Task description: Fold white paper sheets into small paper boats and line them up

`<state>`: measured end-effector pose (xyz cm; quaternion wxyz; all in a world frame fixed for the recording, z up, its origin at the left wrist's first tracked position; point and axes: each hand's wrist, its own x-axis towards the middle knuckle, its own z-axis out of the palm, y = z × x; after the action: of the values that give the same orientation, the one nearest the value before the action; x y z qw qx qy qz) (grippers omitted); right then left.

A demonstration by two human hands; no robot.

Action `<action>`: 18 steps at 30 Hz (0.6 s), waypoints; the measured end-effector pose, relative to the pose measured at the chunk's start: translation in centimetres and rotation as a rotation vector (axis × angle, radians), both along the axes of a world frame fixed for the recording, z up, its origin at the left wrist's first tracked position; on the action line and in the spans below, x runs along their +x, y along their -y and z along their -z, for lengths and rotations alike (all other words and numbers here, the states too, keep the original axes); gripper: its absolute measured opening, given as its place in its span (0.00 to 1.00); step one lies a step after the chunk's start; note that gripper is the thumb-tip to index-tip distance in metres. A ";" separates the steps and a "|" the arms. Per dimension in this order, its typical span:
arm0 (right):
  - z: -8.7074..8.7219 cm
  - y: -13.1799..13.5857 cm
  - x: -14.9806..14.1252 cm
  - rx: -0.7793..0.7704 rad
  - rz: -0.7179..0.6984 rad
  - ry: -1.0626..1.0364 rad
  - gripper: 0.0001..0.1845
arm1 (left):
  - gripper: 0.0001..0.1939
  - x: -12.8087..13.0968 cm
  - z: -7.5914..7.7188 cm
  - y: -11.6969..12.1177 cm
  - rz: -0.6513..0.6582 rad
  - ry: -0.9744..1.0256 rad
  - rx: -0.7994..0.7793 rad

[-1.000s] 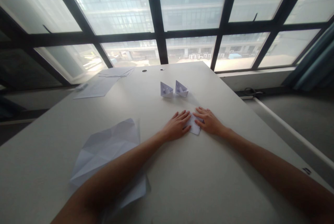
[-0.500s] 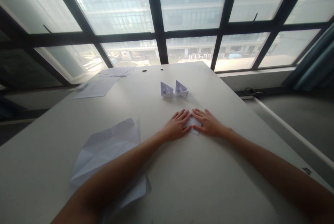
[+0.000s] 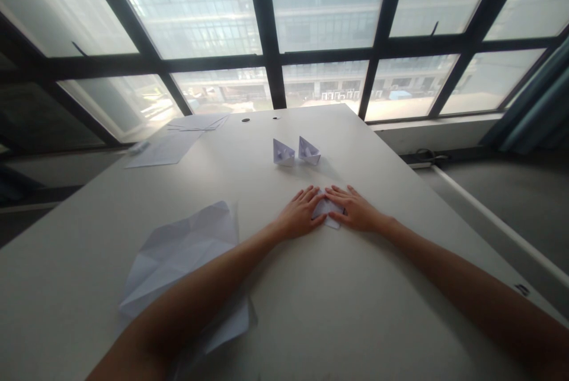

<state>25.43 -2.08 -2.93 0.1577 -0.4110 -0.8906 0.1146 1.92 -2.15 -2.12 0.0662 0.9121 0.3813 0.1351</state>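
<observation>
- Loose sheets (image 3: 155,154) are lying flat on tabletop (image 3: 284,304), well beyond L hand (image 3: 301,214) & to its L, some overlapping.
- Creased sheet (image 3: 182,245), lge, white, is lying to L of L hand & nearer the body; L forearm (image 3: 213,283) is passing over it, hiding pt of it.
- L paper boat (image 3: 283,154) is standing just beyond L hand.
- L hand is resting palm down, fingers extended, close tog., covering L edge of folded paper (image 3: 326,207) w/o gripping.
- R paper boat (image 3: 309,152) is standing just beside L one, beyond both hands.
- Folded paper, sm., white, is lying flat btwn hands, near edge showing past thumbs.
- R hand (image 3: 355,210) is resting palm down, fingers extended, covering R edge of same paper, also w/o gripping.
- White pole (image 3: 493,218) is running past tabletop edge, R of R hand.
- Bluish curtain (image 3: 528,111) is hanging well R of R hand, farther off.
</observation>
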 end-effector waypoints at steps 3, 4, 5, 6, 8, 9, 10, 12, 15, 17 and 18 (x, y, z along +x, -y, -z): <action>0.2 -0.1 0.0 -0.003 0.007 -0.025 0.35 | 0.32 0.0 0.2 -0.1 -0.001 -0.027 -0.008; 0.3 -0.2 0.0 -0.002 0.008 -0.033 0.34 | 0.33 0.0 0.2 -0.1 -0.002 -0.035 -0.012; 0.3 -0.2 0.0 -0.001 0.009 -0.040 0.34 | 0.33 0.0 0.2 -0.2 -0.002 -0.043 -0.015; 0.4 -0.2 0.0 0.001 0.010 -0.045 0.34 | 0.34 0.0 0.3 -0.2 -0.001 -0.049 -0.018; 0.4 -0.3 0.0 0.005 0.010 -0.048 0.33 | 0.34 0.0 0.3 -0.2 0.002 -0.057 -0.018; 0.5 -0.3 0.0 0.007 0.009 -0.047 0.33 | 0.34 0.0 0.2 -0.2 0.003 -0.059 -0.017; 0.5 -0.3 0.0 0.009 0.008 -0.045 0.33 | 0.34 0.0 0.2 -0.2 0.004 -0.059 -0.014; 0.5 -0.2 0.0 0.011 0.009 -0.043 0.33 | 0.33 0.0 0.2 -0.2 0.002 -0.057 -0.010; 0.4 -0.2 0.0 0.011 0.012 -0.046 0.33 | 0.33 0.1 0.2 -0.2 -0.013 -0.058 -0.009; 0.3 -0.1 0.0 0.007 0.014 -0.045 0.33 | 0.32 0.1 0.3 -0.2 -0.030 -0.059 -0.014; 0.3 -0.1 0.0 0.005 0.015 -0.042 0.33 | 0.30 0.1 0.4 -0.3 -0.041 -0.058 -0.017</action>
<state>25.40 -1.94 -3.24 0.1784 -0.4146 -0.8843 0.1198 1.97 -1.89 -2.49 0.0602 0.9070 0.4029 0.1066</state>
